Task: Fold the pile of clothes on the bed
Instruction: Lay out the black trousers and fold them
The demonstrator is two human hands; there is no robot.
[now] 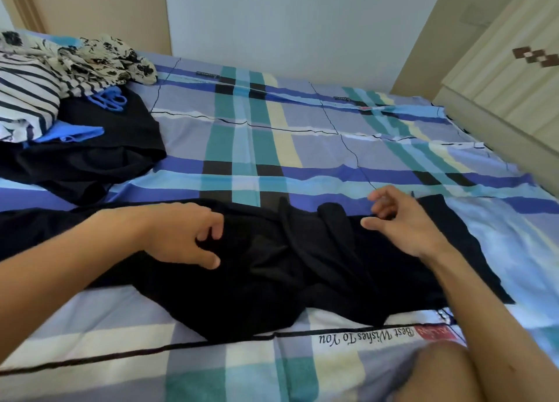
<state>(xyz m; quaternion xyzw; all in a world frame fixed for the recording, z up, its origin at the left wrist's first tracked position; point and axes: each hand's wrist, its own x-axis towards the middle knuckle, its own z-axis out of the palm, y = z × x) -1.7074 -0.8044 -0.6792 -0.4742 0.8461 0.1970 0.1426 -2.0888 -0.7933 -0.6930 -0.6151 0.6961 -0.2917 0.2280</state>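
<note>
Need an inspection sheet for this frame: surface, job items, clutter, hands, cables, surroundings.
Surface: bed with a wrinkled plaid sheet, printed text near the front edge.
Job's things: black garment lies unfolded in front, bunched in the middle; pile of clothes at far left, unfolded, with striped, floral, blue and black pieces.
Clutter: nothing seen.
Grippers: left hand and right hand are over the black garment, fingers loosely curled, no grip visible.
Cables: nothing seen.
Surroundings: pale wall behind; cream cabinet at right; knee at bottom.
</note>
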